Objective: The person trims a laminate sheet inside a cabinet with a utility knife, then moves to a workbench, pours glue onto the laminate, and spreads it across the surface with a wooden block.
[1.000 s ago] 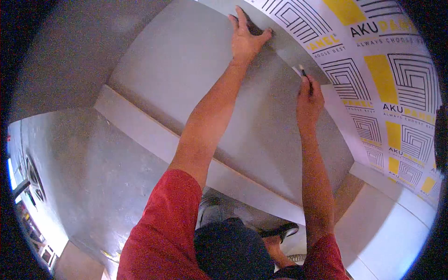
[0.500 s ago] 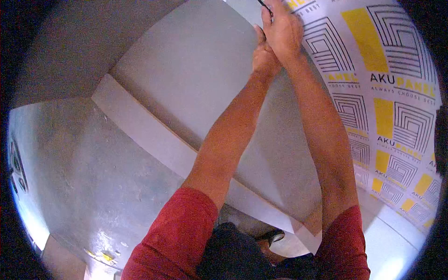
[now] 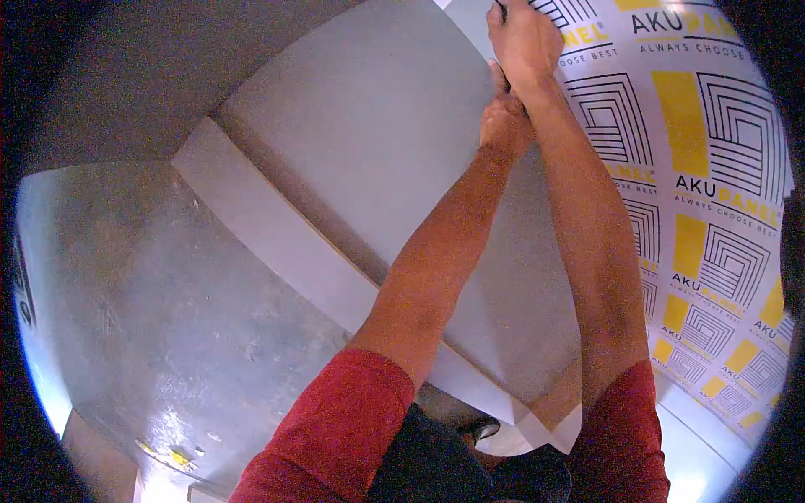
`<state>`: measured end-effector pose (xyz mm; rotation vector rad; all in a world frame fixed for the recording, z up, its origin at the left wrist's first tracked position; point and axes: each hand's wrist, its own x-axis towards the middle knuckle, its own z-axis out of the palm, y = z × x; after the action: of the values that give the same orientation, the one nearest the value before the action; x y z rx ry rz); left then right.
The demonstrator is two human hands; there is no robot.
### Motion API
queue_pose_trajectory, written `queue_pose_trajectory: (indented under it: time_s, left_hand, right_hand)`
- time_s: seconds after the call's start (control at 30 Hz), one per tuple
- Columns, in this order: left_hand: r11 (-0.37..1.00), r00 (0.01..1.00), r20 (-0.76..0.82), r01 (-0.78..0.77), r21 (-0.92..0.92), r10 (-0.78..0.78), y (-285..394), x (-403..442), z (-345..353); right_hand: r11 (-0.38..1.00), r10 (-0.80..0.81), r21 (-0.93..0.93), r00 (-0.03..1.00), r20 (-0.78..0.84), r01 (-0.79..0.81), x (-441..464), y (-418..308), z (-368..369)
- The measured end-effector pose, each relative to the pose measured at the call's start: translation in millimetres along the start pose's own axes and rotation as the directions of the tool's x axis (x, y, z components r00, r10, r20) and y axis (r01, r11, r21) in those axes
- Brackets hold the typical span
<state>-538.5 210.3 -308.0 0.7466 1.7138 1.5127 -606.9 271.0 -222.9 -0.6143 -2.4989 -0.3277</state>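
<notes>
My right hand (image 3: 528,46) is closed at the top of the view, around a thin dark tool (image 3: 502,10) of which only a short piece shows; its kind is unclear. Just below it, my left hand (image 3: 506,124) is closed near the right wrist, one finger pointing upward; whatever it grips is hidden. Both hands are at the border between a smooth grey panel (image 3: 369,126) and a white sheet (image 3: 662,159) printed with yellow blocks, black line squares and "AKUPANEL".
A pale raised strip (image 3: 277,222) runs diagonally along the grey panel's lower side. Beyond it lies a scuffed grey floor (image 3: 193,293) with yellow and white scraps (image 3: 176,457) near the bottom left. A dark brown surface (image 3: 168,75) fills the upper left.
Both hands have shifted right and slightly down in the view, staying close together. The printed sheet appears lower, and the strip has shifted a little as the view turned.
</notes>
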Motion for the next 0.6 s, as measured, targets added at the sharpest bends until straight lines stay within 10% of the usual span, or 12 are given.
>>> queue_pose_trajectory:
  time_s: [0.23,0.27,0.33,0.37,0.4,0.6]
  left_hand:
    - [0.906,0.984,0.106,-0.176,0.384,0.146,-10.6,11.0,6.6]
    - [0.565,0.904,-0.009,-0.259,0.783,0.428,-23.8,24.9,17.6]
    - [0.097,0.712,0.045,-0.158,0.983,0.700,-26.3,23.6,27.4]
    - [0.677,0.856,-0.182,-0.235,0.697,0.485,-19.2,13.1,21.5]
    - [0.982,0.967,-0.205,-0.127,0.139,0.154,-14.8,9.0,17.8]
    - [0.940,0.910,-0.295,-0.214,0.267,0.291,-19.4,13.6,23.4]
  right_hand:
    - [0.997,0.078,-0.038,0.988,0.137,-0.073,-32.9,24.4,-21.5]
    - [0.995,0.092,-0.057,0.986,0.137,-0.085,-44.7,29.5,-29.9]
    - [0.991,0.131,-0.051,0.978,0.164,-0.124,-70.4,36.6,-50.7]
    - [0.984,0.177,-0.065,0.967,0.184,-0.168,-85.8,42.2,-60.1]
    - [0.980,0.192,-0.080,0.966,0.176,-0.180,-99.9,48.8,-71.0]
    - [0.946,0.314,-0.141,0.937,0.154,-0.293,-197.2,98.5,-130.5]
